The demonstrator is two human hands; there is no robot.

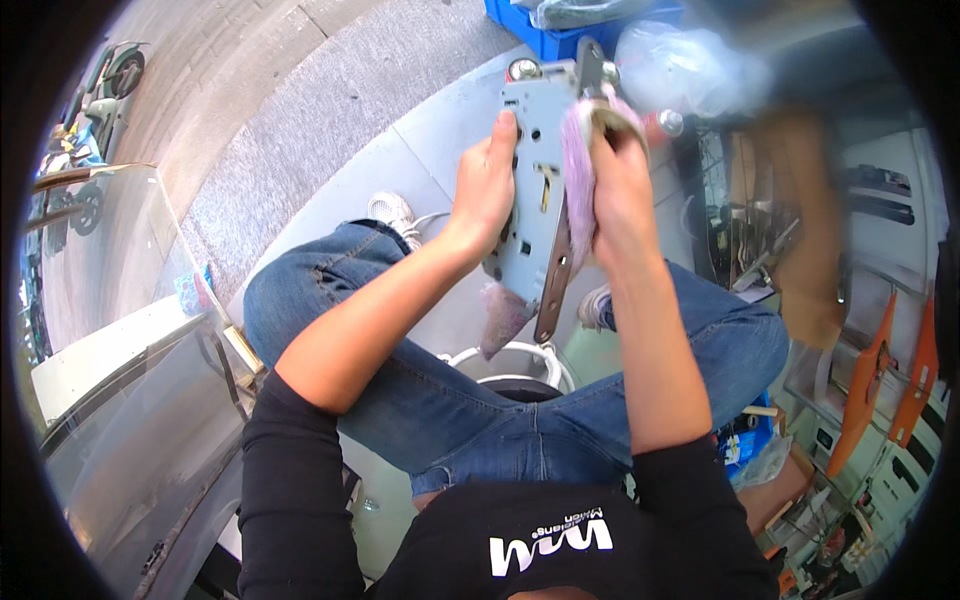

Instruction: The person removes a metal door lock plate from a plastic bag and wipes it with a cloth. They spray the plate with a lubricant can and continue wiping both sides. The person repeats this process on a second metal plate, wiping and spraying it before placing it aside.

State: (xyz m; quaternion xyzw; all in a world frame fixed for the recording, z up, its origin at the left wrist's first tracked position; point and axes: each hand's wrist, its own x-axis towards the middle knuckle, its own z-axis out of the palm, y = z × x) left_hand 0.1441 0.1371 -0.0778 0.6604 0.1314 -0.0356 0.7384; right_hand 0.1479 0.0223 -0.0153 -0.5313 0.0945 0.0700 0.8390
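A grey metal mechanism housing with several holes and slots is held up above my lap, tilted in the air. My left hand grips its left edge, thumb along the front face. A dark flat metal bar with holes runs down its right side. My right hand is closed around a light purple cloth, pressed along the housing's right side. A hanging purplish cloth end shows below the housing. The right fingers are partly hidden by the cloth.
A white bucket stands between my legs. Beyond the housing are a blue crate, a clear plastic bag and a red can. Glass panels stand at left. Orange parts and a blue bin are at right.
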